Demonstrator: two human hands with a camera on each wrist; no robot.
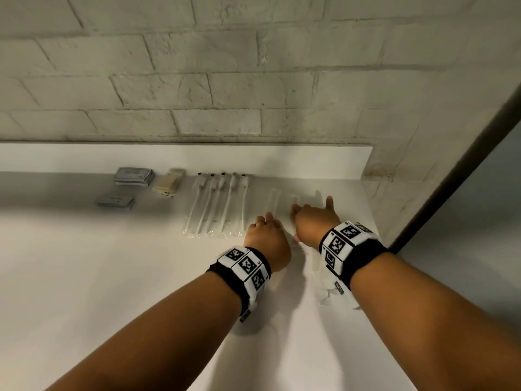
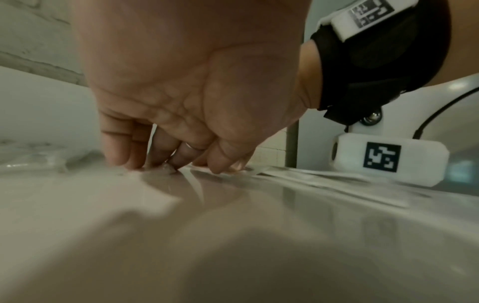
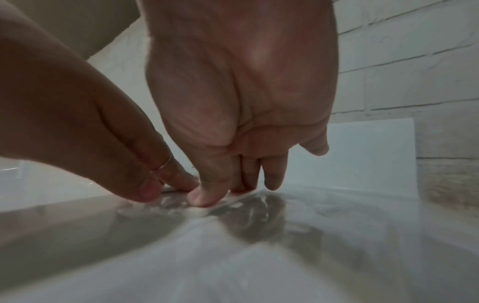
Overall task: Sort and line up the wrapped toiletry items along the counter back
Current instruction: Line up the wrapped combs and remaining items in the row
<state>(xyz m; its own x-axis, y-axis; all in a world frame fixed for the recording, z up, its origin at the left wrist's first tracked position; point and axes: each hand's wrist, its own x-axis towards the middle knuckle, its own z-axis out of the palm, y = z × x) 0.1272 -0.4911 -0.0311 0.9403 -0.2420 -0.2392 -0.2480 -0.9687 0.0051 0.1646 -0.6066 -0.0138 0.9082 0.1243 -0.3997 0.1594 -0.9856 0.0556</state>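
Note:
Several wrapped toothbrushes (image 1: 217,204) lie side by side at the counter back. To their right lie thin clear-wrapped items (image 1: 273,200). My left hand (image 1: 263,220) has straight fingers whose tips (image 2: 122,160) press on a clear wrapper (image 2: 298,178) flat on the counter. My right hand (image 1: 304,210) is close beside it, thumb and fingertips (image 3: 204,196) pressing down on the crinkled clear wrapper (image 3: 246,209), little finger lifted. What is inside the wrapper under the hands is hidden.
Grey packets (image 1: 134,176) are stacked at the back left, a beige packet (image 1: 169,183) beside them and another grey packet (image 1: 115,201) in front. More clear wrappers (image 1: 324,294) lie under my right wrist. A white upstand (image 1: 310,162) and brick wall bound the counter; its right edge (image 1: 377,230) is close.

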